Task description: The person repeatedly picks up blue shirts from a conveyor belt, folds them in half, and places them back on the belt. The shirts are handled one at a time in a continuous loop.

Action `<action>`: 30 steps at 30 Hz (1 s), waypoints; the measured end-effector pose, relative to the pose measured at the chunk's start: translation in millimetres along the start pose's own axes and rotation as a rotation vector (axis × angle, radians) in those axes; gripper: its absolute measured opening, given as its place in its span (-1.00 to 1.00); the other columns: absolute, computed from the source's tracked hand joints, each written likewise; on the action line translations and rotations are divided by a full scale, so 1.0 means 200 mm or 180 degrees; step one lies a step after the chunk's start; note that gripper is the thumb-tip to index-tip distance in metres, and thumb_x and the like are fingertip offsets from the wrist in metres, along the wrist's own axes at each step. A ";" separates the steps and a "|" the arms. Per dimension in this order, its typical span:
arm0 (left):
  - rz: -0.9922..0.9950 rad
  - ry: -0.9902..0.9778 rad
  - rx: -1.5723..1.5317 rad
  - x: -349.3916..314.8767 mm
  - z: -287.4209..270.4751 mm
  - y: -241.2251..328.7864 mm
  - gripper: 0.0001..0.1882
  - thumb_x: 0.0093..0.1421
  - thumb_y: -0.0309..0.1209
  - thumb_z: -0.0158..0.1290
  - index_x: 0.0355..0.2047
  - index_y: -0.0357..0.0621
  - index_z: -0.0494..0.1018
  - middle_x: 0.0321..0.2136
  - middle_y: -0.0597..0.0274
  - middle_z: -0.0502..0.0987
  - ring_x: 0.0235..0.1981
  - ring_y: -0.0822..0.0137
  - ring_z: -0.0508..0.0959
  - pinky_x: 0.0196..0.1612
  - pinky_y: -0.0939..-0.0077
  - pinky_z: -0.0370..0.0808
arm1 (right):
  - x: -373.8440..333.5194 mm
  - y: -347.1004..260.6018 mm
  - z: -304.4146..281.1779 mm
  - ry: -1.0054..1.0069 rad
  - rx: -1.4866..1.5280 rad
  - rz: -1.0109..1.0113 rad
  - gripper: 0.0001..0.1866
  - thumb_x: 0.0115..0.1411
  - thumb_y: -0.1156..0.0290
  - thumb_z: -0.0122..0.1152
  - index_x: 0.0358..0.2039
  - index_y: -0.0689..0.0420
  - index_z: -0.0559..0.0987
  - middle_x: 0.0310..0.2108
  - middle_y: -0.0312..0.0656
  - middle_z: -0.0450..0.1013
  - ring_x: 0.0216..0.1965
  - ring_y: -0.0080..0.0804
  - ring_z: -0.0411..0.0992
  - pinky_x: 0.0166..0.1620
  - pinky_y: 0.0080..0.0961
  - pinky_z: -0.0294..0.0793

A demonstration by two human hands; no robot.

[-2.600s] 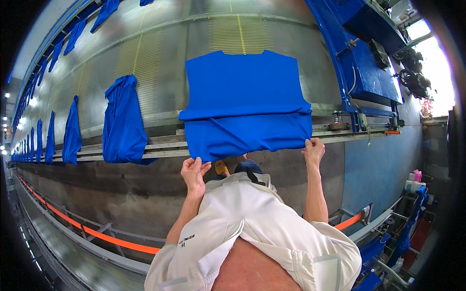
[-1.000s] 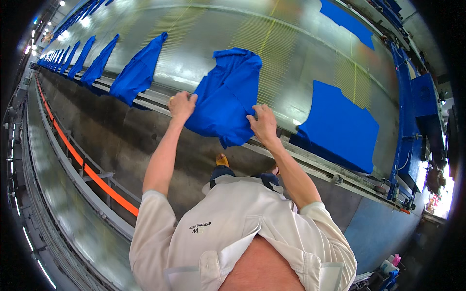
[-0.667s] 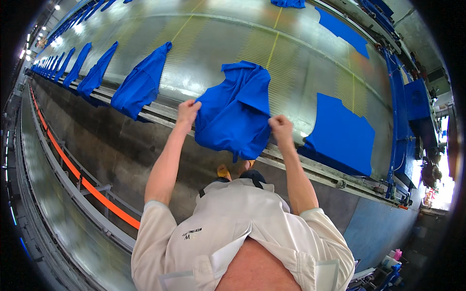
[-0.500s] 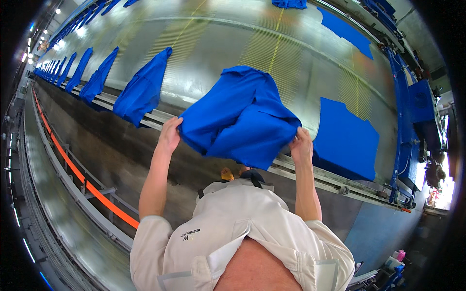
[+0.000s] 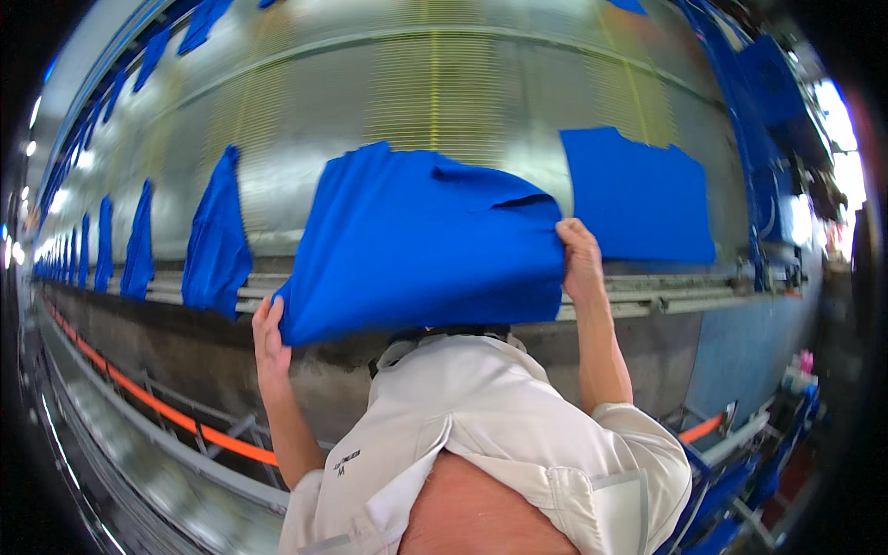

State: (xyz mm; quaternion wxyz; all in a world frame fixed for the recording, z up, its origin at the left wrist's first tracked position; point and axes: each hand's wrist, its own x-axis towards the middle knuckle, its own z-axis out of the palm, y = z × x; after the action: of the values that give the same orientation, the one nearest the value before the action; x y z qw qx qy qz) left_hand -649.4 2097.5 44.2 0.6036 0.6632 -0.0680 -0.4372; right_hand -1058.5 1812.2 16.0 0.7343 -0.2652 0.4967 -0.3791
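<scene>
A blue cut piece of fabric [image 5: 416, 245] is stretched between my two hands over the near edge of a long shiny table [image 5: 314, 102]. My left hand [image 5: 271, 335] grips its lower left corner. At the right edge of the piece my right hand [image 5: 581, 261] pinches the cloth, a little higher up. The upper part of the cloth rests on the table, with a fold and a dark opening near its upper right. Just right of my right hand, another blue fabric piece [image 5: 638, 199] lies flat.
Gathered blue pieces [image 5: 218, 236] hang over the table's near edge in a row to the left. Pale rails [image 5: 638, 301] run along that edge. An orange rail [image 5: 222, 446] stands behind me at the lower left. Blue machine framing [image 5: 754, 185] closes off the table's right end.
The fabric piece is spread wider and flatter between my hands. My left hand has moved left and down with its corner. The whole view has turned, so the table runs more level.
</scene>
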 end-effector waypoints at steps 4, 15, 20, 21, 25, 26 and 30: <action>-0.0069 -0.0251 0.0146 0.14 -0.12 -0.19 -0.71 0.27 -0.35 0.03 -0.04 -0.21 0.38 -0.24 0.31 0.54 -0.25 0.42 0.55 -0.13 0.50 0.49 | -0.01 0.22 -0.17 0.0240 -0.0521 0.0109 -0.94 0.17 0.42 0.18 -0.39 0.10 0.52 -0.45 -0.38 0.42 -0.39 -0.62 0.37 -0.27 -0.66 0.36; -0.0498 -0.0757 0.1167 0.37 -0.05 -0.08 -0.42 0.14 -0.20 0.22 0.08 -0.23 0.33 -0.33 0.35 0.53 -0.42 0.56 0.50 -0.39 0.66 0.43 | -0.08 0.28 -0.16 0.2350 -0.4305 -0.0898 -0.67 0.00 0.28 0.30 -0.23 0.17 0.56 -0.23 -0.02 0.50 -0.10 -0.02 0.37 0.01 -0.17 0.30; -0.0457 -0.0666 0.1303 0.39 -0.05 -0.10 -0.49 0.14 -0.22 0.22 0.02 -0.23 0.40 -0.38 0.42 0.51 -0.51 0.63 0.42 -0.51 0.72 0.31 | -0.08 0.31 -0.19 0.2353 -0.5684 -0.1344 -0.72 -0.01 0.28 0.31 -0.34 0.18 0.55 -0.26 -0.04 0.48 -0.11 -0.01 0.35 -0.04 -0.09 0.30; -0.0446 -0.0620 0.1259 0.38 -0.03 -0.11 -0.51 0.15 -0.22 0.21 0.01 -0.23 0.42 -0.38 0.44 0.50 -0.52 0.64 0.41 -0.52 0.73 0.29 | -0.07 0.32 -0.20 0.2375 -0.5731 -0.1442 -0.75 0.00 0.30 0.30 -0.37 0.18 0.55 -0.28 -0.06 0.48 -0.12 -0.03 0.35 -0.06 -0.10 0.31; -0.0414 -0.0555 0.1441 0.38 -0.01 -0.09 -0.56 0.17 -0.22 0.19 -0.02 -0.21 0.45 -0.35 0.44 0.51 -0.47 0.63 0.40 -0.48 0.71 0.28 | -0.02 0.35 -0.25 0.2251 -0.5769 -0.1851 -0.86 0.01 0.37 0.26 -0.46 0.15 0.56 -0.35 -0.12 0.48 -0.19 -0.09 0.37 -0.13 -0.15 0.34; -0.0425 -0.0544 0.1465 0.39 -0.03 -0.09 -0.56 0.16 -0.22 0.19 -0.02 -0.21 0.45 -0.32 0.40 0.52 -0.40 0.59 0.44 -0.41 0.68 0.33 | -0.01 0.35 -0.27 0.2163 -0.5754 -0.1947 -0.89 0.01 0.39 0.24 -0.48 0.14 0.56 -0.37 -0.14 0.49 -0.20 -0.10 0.38 -0.15 -0.16 0.35; -0.0483 -0.0441 0.1492 0.41 -0.04 -0.12 -0.57 0.17 -0.22 0.19 -0.04 -0.21 0.46 -0.29 0.39 0.52 -0.35 0.56 0.47 -0.36 0.66 0.39 | 0.00 0.35 -0.30 0.2046 -0.5490 -0.2234 -0.93 0.01 0.42 0.22 -0.49 0.12 0.55 -0.42 -0.16 0.45 -0.25 -0.10 0.37 -0.20 -0.18 0.34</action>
State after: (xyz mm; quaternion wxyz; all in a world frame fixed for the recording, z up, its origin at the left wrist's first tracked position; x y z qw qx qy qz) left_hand -604.3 2059.6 -18.2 0.3928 0.7567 -0.1588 -0.4980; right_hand -1093.5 1852.1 -58.8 -0.0351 -0.7268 0.6721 -0.1373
